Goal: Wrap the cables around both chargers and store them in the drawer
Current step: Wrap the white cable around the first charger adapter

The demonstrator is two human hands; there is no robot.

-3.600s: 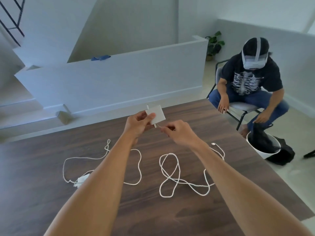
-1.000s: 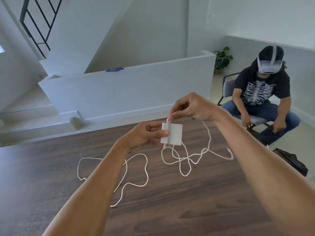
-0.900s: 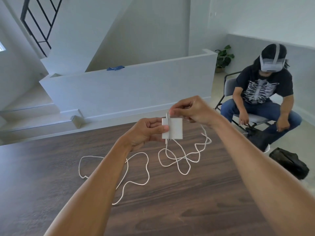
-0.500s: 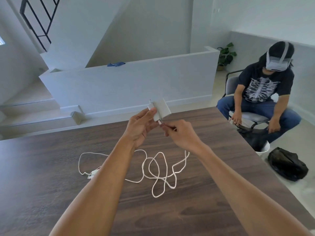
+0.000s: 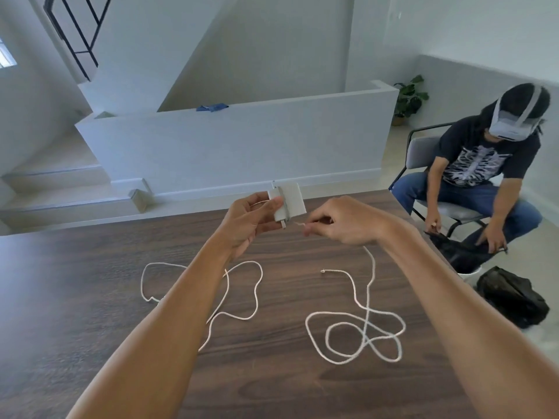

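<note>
My left hand (image 5: 252, 217) grips the white charger (image 5: 287, 204) steady; my right hand (image 5: 338, 226) pinches its cable (image 5: 367, 285) taut for wrapping.

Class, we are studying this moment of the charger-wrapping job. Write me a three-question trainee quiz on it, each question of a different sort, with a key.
1. True or false: the left hand holds the charger above the table.
2. Multiple choice: the right hand pinches A) a black bag, B) the cable near the charger, C) nothing.
3. Fill in: most of that cable lies in loose ____ on the table.

Key: 1 true; 2 B; 3 loops.
</note>
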